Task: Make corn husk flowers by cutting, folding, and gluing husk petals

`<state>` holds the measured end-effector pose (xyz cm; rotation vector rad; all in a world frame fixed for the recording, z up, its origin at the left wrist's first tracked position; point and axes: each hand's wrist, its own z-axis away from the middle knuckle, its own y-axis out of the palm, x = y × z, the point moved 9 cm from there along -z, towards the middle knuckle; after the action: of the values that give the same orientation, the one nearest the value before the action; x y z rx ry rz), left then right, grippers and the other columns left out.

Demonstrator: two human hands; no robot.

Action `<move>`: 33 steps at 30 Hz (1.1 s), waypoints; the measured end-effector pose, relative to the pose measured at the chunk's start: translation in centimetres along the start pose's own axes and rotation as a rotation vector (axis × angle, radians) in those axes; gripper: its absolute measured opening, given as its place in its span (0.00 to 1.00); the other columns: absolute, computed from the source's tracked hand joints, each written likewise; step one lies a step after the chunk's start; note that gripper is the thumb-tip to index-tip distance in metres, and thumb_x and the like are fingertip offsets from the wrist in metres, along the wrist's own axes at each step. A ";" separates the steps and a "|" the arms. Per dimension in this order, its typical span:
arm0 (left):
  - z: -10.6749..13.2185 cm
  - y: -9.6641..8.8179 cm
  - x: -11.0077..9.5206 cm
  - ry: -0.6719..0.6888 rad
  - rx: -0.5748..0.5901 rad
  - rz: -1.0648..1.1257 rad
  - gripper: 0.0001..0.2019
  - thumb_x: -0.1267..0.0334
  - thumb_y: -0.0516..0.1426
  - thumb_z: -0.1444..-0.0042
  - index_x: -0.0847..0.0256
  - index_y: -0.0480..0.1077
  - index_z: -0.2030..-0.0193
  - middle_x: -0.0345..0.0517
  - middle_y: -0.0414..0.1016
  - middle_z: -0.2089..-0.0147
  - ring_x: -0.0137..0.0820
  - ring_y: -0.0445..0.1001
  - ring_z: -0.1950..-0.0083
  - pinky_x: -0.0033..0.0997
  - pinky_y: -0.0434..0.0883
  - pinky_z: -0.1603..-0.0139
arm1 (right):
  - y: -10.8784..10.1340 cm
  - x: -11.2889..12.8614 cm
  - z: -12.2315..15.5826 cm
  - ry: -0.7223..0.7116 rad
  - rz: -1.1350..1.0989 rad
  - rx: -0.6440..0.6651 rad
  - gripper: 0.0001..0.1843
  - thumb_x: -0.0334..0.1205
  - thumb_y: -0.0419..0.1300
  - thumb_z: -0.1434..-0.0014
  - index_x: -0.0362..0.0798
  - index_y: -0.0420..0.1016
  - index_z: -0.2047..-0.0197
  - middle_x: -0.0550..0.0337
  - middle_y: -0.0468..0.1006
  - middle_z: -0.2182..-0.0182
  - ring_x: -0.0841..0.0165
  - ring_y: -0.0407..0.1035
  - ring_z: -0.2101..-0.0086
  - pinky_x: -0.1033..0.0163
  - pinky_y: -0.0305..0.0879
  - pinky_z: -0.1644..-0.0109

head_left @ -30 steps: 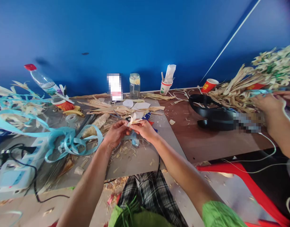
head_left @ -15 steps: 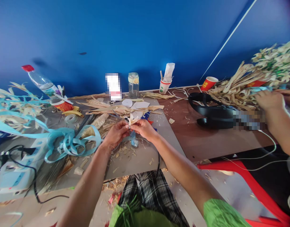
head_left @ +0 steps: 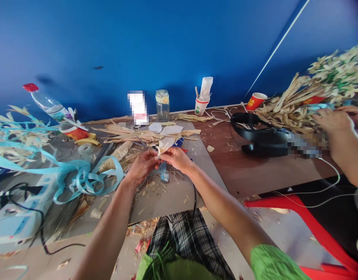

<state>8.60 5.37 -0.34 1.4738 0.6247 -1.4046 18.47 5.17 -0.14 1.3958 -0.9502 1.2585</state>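
Observation:
My left hand and my right hand meet over the middle of the table, fingertips pinched together. Between them is a small pale corn-husk flower, its petal-like strips pointing up and to the right. Both hands grip its base, which the fingers partly hide. A light-blue ribbon lies in loose loops left of my left hand. Just below the fingers a crumpled blue piece shows. Dried corn husks are spread behind my hands, beside a white disc.
A clear jar, a white paper cup and a red cup stand along the wall. Left are a tilted bottle and a power strip. Right are a black headset and a co-worker's hand at a husk pile.
The view has shifted slightly, so the table things sit a little further left. Both hands keep their pinch on the husk flower, with only slight finger movement.

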 end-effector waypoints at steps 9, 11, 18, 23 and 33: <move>-0.1 -0.4 -1.0 0.126 -0.144 -0.315 0.15 0.56 0.63 0.55 0.64 0.72 0.64 0.40 0.73 0.74 0.23 0.63 0.77 0.24 0.60 0.76 | -0.9 0.1 -0.1 -0.013 0.301 -0.122 0.16 0.48 0.60 0.51 0.44 0.69 0.78 0.67 0.66 0.86 0.77 0.55 0.84 0.70 0.48 0.80; 0.0 -0.4 -1.0 0.139 -0.172 -0.326 0.14 0.56 0.63 0.55 0.64 0.72 0.64 0.40 0.73 0.74 0.23 0.63 0.77 0.25 0.60 0.75 | -1.0 0.2 0.1 0.008 0.364 -0.152 0.15 0.47 0.59 0.49 0.44 0.69 0.79 0.67 0.64 0.88 0.76 0.56 0.85 0.70 0.49 0.80; 0.0 -0.8 -1.1 0.191 -0.238 -0.360 0.10 0.59 0.62 0.55 0.62 0.71 0.67 0.37 0.70 0.75 0.23 0.62 0.77 0.24 0.59 0.76 | -1.7 2.0 0.9 -0.079 0.563 -0.318 0.08 0.36 0.60 0.50 0.47 0.72 0.79 0.61 0.70 0.84 0.69 0.67 0.77 0.68 0.56 0.74; 0.4 -1.0 -1.7 0.243 -0.306 -0.415 0.08 0.63 0.61 0.54 0.61 0.71 0.66 0.37 0.69 0.75 0.25 0.63 0.76 0.24 0.59 0.75 | -1.0 2.3 1.2 -0.093 0.472 -0.271 0.07 0.35 0.57 0.49 0.48 0.74 0.77 0.63 0.70 0.84 0.70 0.66 0.78 0.68 0.57 0.75; 1.7 -1.5 -3.5 0.385 -0.476 -0.745 0.08 0.66 0.58 0.53 0.61 0.69 0.64 0.40 0.70 0.71 0.29 0.66 0.71 0.27 0.61 0.68 | 0.4 1.3 1.0 -0.054 0.217 -0.201 0.12 0.45 0.62 0.52 0.43 0.73 0.72 0.66 0.66 0.85 0.75 0.58 0.84 0.69 0.52 0.80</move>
<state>5.80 5.38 2.73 1.1610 1.7552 -1.3548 18.52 4.23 1.22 1.1980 -1.2571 1.2495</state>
